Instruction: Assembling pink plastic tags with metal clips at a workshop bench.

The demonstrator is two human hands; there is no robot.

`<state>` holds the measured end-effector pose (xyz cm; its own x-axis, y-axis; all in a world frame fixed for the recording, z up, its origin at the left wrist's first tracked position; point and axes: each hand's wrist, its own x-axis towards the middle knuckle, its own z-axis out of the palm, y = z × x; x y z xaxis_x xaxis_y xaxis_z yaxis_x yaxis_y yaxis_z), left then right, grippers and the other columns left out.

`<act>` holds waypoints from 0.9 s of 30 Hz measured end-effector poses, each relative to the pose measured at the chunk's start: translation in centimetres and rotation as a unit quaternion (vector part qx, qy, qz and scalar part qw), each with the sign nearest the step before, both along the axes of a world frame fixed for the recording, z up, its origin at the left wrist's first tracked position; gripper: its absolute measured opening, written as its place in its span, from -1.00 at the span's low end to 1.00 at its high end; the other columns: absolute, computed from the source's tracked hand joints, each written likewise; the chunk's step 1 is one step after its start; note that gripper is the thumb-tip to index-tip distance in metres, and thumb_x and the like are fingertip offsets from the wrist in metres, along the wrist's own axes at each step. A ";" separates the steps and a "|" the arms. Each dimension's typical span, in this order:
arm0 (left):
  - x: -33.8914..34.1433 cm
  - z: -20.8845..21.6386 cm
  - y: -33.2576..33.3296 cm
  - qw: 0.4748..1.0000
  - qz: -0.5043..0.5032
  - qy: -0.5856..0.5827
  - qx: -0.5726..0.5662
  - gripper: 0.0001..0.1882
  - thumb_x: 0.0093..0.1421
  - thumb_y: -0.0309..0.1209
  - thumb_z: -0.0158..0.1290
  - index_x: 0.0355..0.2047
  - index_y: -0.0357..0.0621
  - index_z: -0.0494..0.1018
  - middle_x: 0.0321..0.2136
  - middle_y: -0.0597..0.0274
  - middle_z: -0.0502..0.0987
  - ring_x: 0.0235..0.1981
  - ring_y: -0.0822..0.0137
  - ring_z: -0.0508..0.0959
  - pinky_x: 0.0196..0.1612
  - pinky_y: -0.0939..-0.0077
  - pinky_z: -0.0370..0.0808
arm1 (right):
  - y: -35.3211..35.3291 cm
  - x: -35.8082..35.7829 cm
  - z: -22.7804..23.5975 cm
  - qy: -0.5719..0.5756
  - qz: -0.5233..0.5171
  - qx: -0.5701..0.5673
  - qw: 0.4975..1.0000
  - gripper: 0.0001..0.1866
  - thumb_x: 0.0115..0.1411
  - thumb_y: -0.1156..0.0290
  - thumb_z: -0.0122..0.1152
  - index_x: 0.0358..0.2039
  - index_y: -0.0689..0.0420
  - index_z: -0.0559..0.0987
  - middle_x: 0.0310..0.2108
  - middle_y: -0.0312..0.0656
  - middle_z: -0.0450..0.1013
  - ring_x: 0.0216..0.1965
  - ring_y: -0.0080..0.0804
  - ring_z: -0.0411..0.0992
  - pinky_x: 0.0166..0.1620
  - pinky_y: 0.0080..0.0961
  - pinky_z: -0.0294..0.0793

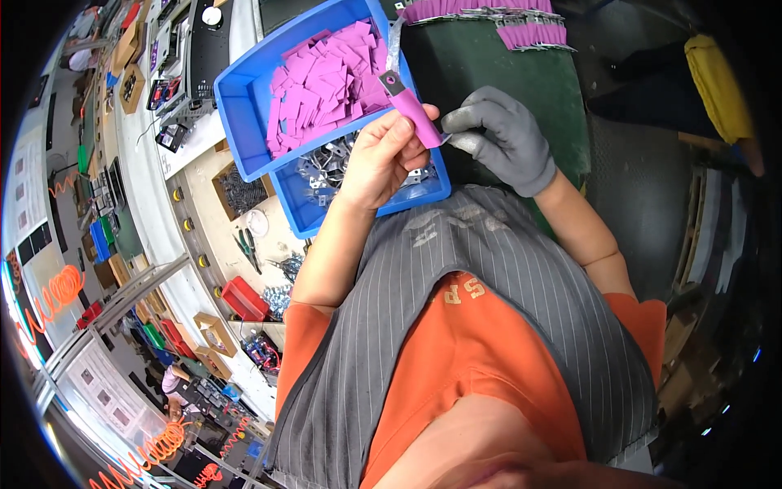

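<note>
My bare left hand [379, 159] pinches a purple-covered metal piece [419, 121] between thumb and fingers. A dark metal end with a hole sticks out at the top of the purple cover. My right hand [511, 145], in a grey glove, has its thumb and forefinger pressed together at the lower end of the piece. Whatever lies between those fingertips is too small to make out. Just left of my hands, a blue bin [244, 122] holds a heap of loose purple sheets [326, 85]. Below it, a second blue bin [305, 213] contains shiny metal parts [322, 169].
Rows of purple-covered pieces [533, 34] lie at the far side of the green table [521, 73]. To the left, a workbench carries green-handled pliers [247, 248], a red bin [244, 298] and a box of dark small parts [238, 189]. Yellow cloth [718, 85] shows at right.
</note>
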<state>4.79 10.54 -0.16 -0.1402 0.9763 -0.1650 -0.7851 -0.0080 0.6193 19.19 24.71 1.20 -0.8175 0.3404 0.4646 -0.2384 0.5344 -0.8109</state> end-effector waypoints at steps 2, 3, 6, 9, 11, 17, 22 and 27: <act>0.1 0.0 0.1 0.999 0.024 0.003 -0.035 -0.62 0.25 -0.31 -0.04 0.00 -0.30 0.32 -0.52 0.45 0.26 -0.59 0.62 0.14 -0.55 0.75 0.13 | 0.0 0.0 -0.2 -0.014 -0.013 -0.011 1.000 -0.83 0.05 0.35 0.19 -0.37 0.16 0.54 -0.48 -0.18 0.42 -0.40 -0.28 0.41 -0.32 -0.45 0.40; 0.2 0.2 0.3 0.997 0.040 0.011 -0.063 -0.61 0.24 -0.33 -0.04 0.02 -0.29 0.30 -0.51 0.45 0.26 -0.58 0.62 0.15 -0.55 0.76 0.14 | 0.6 0.0 -0.7 -0.021 -0.034 0.006 0.999 -0.84 0.05 0.40 0.18 -0.37 0.18 0.52 -0.47 -0.17 0.41 -0.40 -0.29 0.40 -0.32 -0.46 0.39; 0.4 -0.9 -0.6 0.986 0.061 0.073 -0.140 -0.66 0.23 -0.37 -0.03 -0.01 -0.25 0.33 -0.50 0.46 0.28 -0.57 0.64 0.17 -0.55 0.77 0.13 | 4.5 0.5 -5.4 -0.081 -0.150 0.059 0.984 -0.85 0.05 0.45 0.16 -0.34 0.19 0.51 -0.42 -0.14 0.43 -0.37 -0.26 0.41 -0.29 -0.44 0.39; 0.7 -2.8 -1.8 0.976 0.029 0.096 -0.192 -0.74 0.20 -0.42 0.00 -0.11 -0.22 0.40 -0.56 0.51 0.28 -0.62 0.66 0.15 -0.58 0.78 0.09 | 10.5 1.7 -13.4 -0.167 -0.270 0.090 0.944 -0.83 0.06 0.34 0.13 -0.33 0.07 0.54 -0.36 -0.13 0.45 -0.31 -0.14 0.42 -0.24 -0.30 0.41; 1.3 -3.7 -2.4 0.964 0.025 0.131 -0.230 -0.77 0.17 -0.43 0.04 -0.16 -0.18 0.43 -0.60 0.56 0.27 -0.66 0.69 0.14 -0.62 0.79 0.03 | 12.9 2.0 -16.2 -0.218 -0.280 0.132 0.925 -0.83 0.06 0.32 0.13 -0.33 0.04 0.54 -0.34 -0.15 0.45 -0.30 -0.14 0.43 -0.23 -0.28 0.42; 2.3 -4.5 -3.7 0.948 0.051 0.140 -0.282 -0.80 0.14 -0.46 0.07 -0.20 -0.16 0.46 -0.58 0.56 0.33 -0.65 0.71 0.16 -0.61 0.81 0.03 | 17.2 0.7 -20.6 -0.388 -0.316 0.168 0.849 -0.78 -0.01 0.28 0.13 -0.30 -0.04 0.50 -0.31 -0.17 0.44 -0.26 -0.14 0.44 -0.22 -0.25 0.45; 2.0 -5.1 -5.1 0.909 0.046 0.246 -0.334 -0.79 0.12 -0.43 0.06 -0.20 -0.11 0.47 -0.55 0.57 0.35 -0.58 0.70 0.20 -0.55 0.78 0.11 | 16.7 -1.0 -20.7 -0.358 -0.291 0.283 0.841 -0.66 0.01 0.22 0.06 -0.14 -0.08 0.44 -0.26 -0.11 0.43 -0.23 -0.13 0.44 -0.19 -0.22 0.45; 0.5 -5.1 -7.4 0.907 0.073 0.240 -0.338 -0.81 0.12 -0.45 0.10 -0.24 -0.19 0.51 -0.43 0.46 0.49 -0.44 0.67 0.38 -0.41 0.80 0.27 | 17.0 -1.0 -20.1 -0.345 -0.308 0.269 0.845 -0.70 0.07 0.17 0.08 -0.19 -0.02 0.50 -0.27 -0.11 0.45 -0.28 -0.12 0.44 -0.21 -0.25 0.44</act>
<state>5.24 3.15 -5.23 -0.4739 0.6401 -0.6048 -0.4440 0.4194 0.7918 18.21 41.73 -18.87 -0.7022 0.6907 0.1728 0.6490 0.7208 -0.2436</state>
